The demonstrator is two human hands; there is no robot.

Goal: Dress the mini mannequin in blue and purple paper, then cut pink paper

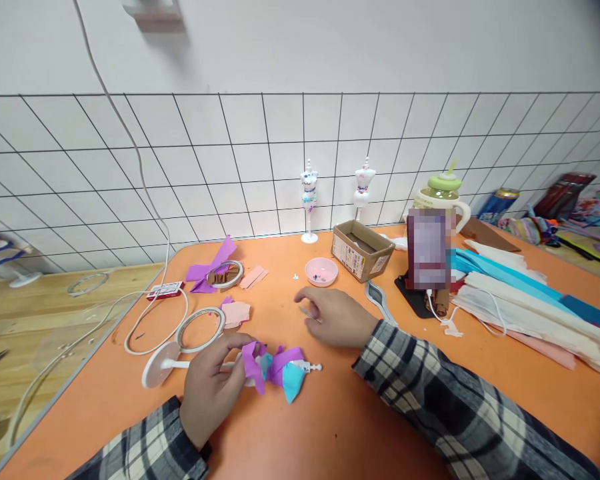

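A small white dress-form stand (161, 367) lies tilted on its side, with its round base to the left and its knobbed neck to the right. Purple paper (286, 360) and bright blue paper (293, 381) are wrapped about its torso. My left hand (215, 380) is closed around the form's lower part, fingers at the purple paper. Above and right of it, my right hand (337, 317) is held over the table with thumb and fingers pinched together. A small greyish bit shows at those fingertips, too small to name.
Two more dress forms (309, 193) stand by the tiled wall. A pink dish (321, 272), cardboard box (363, 250), phone on a stand (427, 250) and paper strips (535, 307) lie beyond. Tape rolls (200, 330), paper scraps (235, 313) and a white cable (130, 337) are left.
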